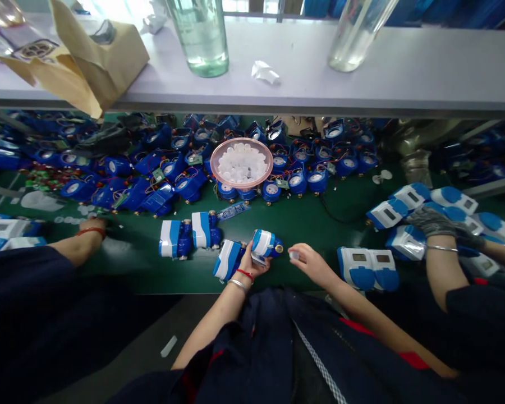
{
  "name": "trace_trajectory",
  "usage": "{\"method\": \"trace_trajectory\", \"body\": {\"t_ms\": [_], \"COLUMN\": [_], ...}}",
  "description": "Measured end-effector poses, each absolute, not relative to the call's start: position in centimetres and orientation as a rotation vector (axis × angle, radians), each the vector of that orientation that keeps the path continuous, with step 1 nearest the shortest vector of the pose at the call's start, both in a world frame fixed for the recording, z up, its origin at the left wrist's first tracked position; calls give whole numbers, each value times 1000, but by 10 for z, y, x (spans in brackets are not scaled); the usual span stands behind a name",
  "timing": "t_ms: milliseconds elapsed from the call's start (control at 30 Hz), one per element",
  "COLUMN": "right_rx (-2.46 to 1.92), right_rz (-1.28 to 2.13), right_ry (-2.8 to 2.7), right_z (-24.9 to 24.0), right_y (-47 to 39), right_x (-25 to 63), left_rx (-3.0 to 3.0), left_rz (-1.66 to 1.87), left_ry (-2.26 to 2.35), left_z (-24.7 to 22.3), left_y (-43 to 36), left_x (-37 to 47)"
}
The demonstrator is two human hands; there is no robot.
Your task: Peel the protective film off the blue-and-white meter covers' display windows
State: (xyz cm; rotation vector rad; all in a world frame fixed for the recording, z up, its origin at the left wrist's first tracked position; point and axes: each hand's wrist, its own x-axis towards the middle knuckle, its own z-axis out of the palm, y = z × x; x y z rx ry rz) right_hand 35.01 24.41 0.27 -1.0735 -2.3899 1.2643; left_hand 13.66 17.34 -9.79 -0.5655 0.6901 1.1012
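My left hand (pixel 251 264) is closed around a blue-and-white water meter (pixel 264 242), whose brass threaded end points right. Just right of that end, my right hand (pixel 311 262) pinches a small white plastic cap (pixel 294 255), apart from the meter. Another water meter (pixel 228 260) lies tilted against the left side of my left hand. Farther left stand two more meters, one (pixel 169 238) beside the other (pixel 201 230). Behind the held meter, a pink bowl (pixel 214 175) is heaped with white caps (pixel 242 163).
Rows of opened blue meters (pixel 151 163) with wires fill the back of the green bench (pixel 143 280). A shelf (pixel 294 104) crosses above, carrying bottles and a torn carton (pixel 122 62). At right, a co-worker's gloved hand (pixel 431 221) touches piled meters; another person's hand (pixel 93 226) is at left.
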Motion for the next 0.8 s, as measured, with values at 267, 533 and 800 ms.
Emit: {"method": "trace_trajectory", "body": {"t_ms": [267,533,800], "right_rx": [-1095,-1214,-1485], "right_rz": [736,635,355], "right_ry": [-2492,-2659,-2819], "right_z": [-23,-25,-27], "right_y": [245,238,245], "right_x": [319,323,316], "left_rx": [-494,-421,-471], "left_rz": [1149,1155,1150], "left_ry": [689,754,739], "left_z": [-93,-87,-92], "left_y": [175,175,179], "left_x": [153,156,158]}}
